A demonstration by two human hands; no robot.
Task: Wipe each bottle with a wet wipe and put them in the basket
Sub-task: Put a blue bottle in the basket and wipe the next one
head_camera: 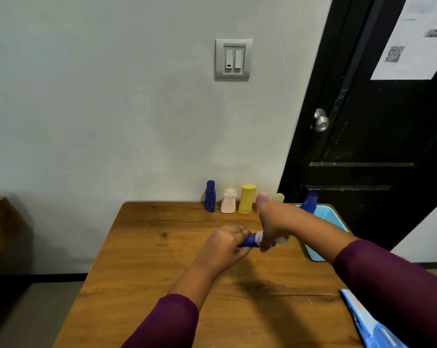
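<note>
Over the middle of the wooden table (pixel 147 259), my left hand (pixel 225 247) grips one end of a dark blue bottle (pixel 248 241) held sideways. My right hand (pixel 272 222) grips a white wet wipe (pixel 279 240) wrapped round the bottle's other end. Along the wall stand a tall blue bottle (pixel 210 196), a small white bottle (pixel 228 200) and a yellow bottle (pixel 247 199); two more bottles (pixel 279 197) show partly behind my right hand. A light blue basket (pixel 327 214) sits at the table's right edge with a blue bottle (pixel 310 202) in it.
A blue wet wipe pack (pixel 373 322) lies at the table's near right corner. A black door (pixel 375 134) with a metal knob (pixel 320 121) stands behind the basket. A wall switch (pixel 233 59) is above the bottles.
</note>
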